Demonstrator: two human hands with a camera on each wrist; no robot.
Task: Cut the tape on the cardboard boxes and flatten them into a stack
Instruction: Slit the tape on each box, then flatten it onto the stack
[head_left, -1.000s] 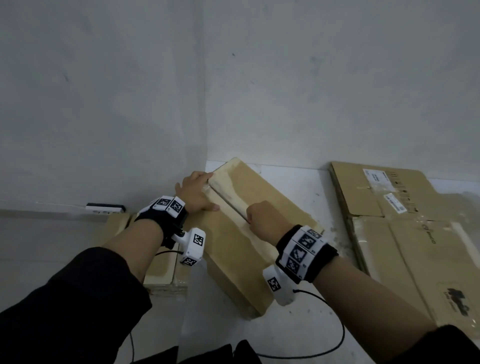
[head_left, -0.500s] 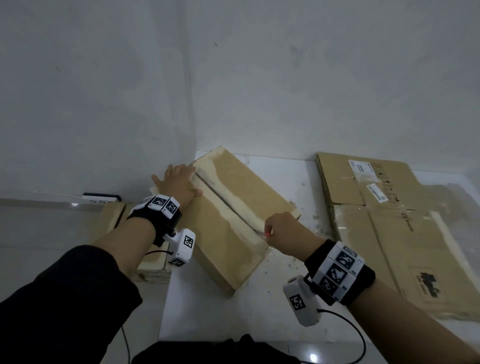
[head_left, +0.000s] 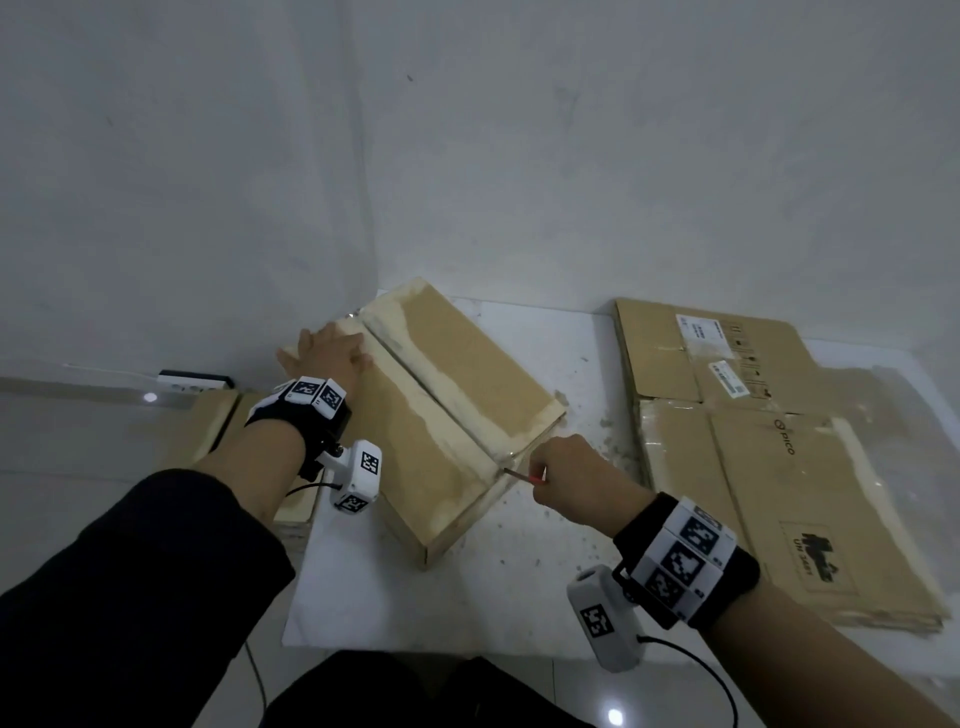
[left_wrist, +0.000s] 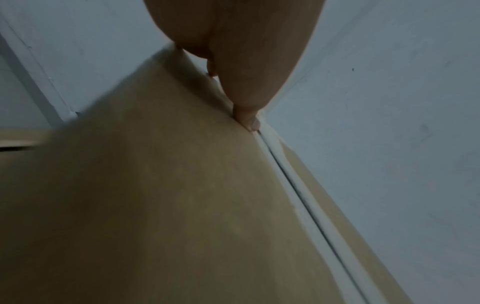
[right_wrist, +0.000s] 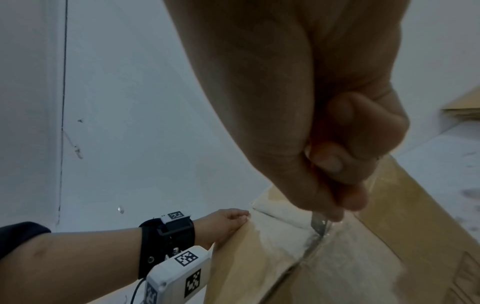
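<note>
A closed cardboard box (head_left: 467, 384) stands on a white surface in the room's corner, its top seam (head_left: 431, 400) covered with pale tape. My left hand (head_left: 327, 351) lies flat on the box's far left flap (left_wrist: 182, 185), fingers straight, one fingertip (left_wrist: 250, 121) beside the seam (left_wrist: 306, 195). My right hand (head_left: 566, 478) grips a small red-handled knife (head_left: 524, 475). Its blade (right_wrist: 319, 226) sits at the near end of the seam (right_wrist: 309, 251), at the box's front edge.
A stack of flattened boxes (head_left: 779, 441) lies on the right. More flat cardboard (head_left: 208, 431) lies on the floor at the left, near a white power strip (head_left: 195, 382). Walls close in behind and to the left. Paper crumbs dot the white surface (head_left: 519, 587).
My right hand has drawn the knife along the seam from the box's middle to its near edge. My left hand slid off the seam and flattened on the left flap.
</note>
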